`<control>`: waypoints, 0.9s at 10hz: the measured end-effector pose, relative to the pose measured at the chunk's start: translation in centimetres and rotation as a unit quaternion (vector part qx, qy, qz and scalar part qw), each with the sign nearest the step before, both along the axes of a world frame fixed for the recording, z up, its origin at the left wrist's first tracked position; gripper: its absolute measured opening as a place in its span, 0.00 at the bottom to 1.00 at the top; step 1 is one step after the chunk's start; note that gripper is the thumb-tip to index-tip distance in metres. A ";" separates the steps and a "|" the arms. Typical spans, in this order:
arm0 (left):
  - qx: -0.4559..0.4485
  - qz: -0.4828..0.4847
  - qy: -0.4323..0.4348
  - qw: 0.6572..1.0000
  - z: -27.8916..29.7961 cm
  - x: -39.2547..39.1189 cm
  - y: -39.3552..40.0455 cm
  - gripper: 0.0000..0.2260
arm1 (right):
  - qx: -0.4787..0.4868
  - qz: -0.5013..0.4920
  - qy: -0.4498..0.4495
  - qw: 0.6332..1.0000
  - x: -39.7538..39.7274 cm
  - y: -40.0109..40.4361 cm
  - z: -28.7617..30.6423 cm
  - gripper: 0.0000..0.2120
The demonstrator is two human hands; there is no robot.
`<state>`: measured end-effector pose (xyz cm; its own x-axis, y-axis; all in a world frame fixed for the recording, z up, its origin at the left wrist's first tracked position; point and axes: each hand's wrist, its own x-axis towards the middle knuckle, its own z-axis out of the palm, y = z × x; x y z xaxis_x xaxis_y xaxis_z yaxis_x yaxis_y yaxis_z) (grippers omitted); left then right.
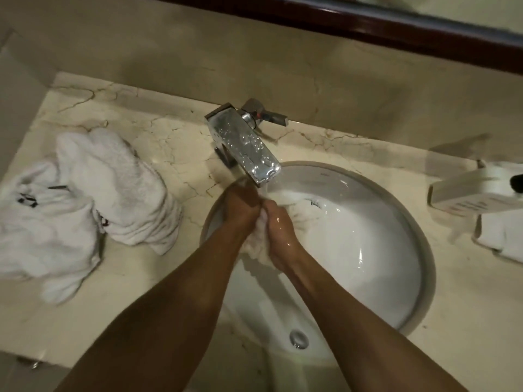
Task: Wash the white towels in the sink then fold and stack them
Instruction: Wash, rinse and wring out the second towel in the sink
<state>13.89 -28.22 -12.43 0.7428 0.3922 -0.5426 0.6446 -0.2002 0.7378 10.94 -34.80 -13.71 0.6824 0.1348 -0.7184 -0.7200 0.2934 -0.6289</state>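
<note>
I see a wet white towel bunched in the sink, at its back-left side under the chrome faucet; my left hand and right hand both grip it, fingers curled, pressed together; more white towels lie heaped on the marble counter towards its left edge; a white tray sits at the right edge.

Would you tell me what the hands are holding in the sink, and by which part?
Both the left hand and right hand grip one wet white towel, bunched at its middle, under the tap.
</note>
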 end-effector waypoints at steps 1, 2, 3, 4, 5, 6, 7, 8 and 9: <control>-0.035 -0.026 0.028 0.999 0.8 -0.7 -2.0 0.13 | -0.135 0.028 -0.007 0.990 1.5 -1.3 -0.8 0.17; -0.101 -0.010 0.072 0.992 0.6 -1.9 -1.7 0.17 | -0.118 0.083 0.004 0.990 2.7 -1.3 0.3 0.12; -0.213 0.082 0.072 0.971 -1.0 -1.6 2.7 0.22 | 0.006 0.125 0.029 0.992 -0.3 -1.6 -0.9 0.14; -0.108 0.048 0.051 0.992 -1.4 -2.5 3.1 0.16 | -0.061 0.288 -0.027 0.955 -3.7 -4.0 -2.0 0.14; -0.033 0.008 0.084 0.996 -1.4 -3.9 1.4 0.14 | -0.108 0.199 0.000 0.974 -4.6 -6.3 -3.3 0.14; -0.245 0.134 0.100 0.955 -0.9 -4.9 1.9 0.14 | -0.030 0.102 0.045 0.993 -5.4 -8.3 -4.0 0.13; -0.473 0.222 0.152 0.839 -1.5 -6.7 2.9 0.13 | -0.018 0.136 0.075 0.988 -7.7 -9.6 -4.0 0.15; -0.567 0.186 0.223 0.771 -2.1 -8.4 3.4 0.19 | 0.001 0.139 0.168 0.976 -8.8 -10.7 -5.5 0.17; -0.568 0.130 0.264 0.769 0.0 -9.2 2.9 0.23 | 0.060 0.174 0.224 0.957 -8.6 -10.8 -5.2 0.23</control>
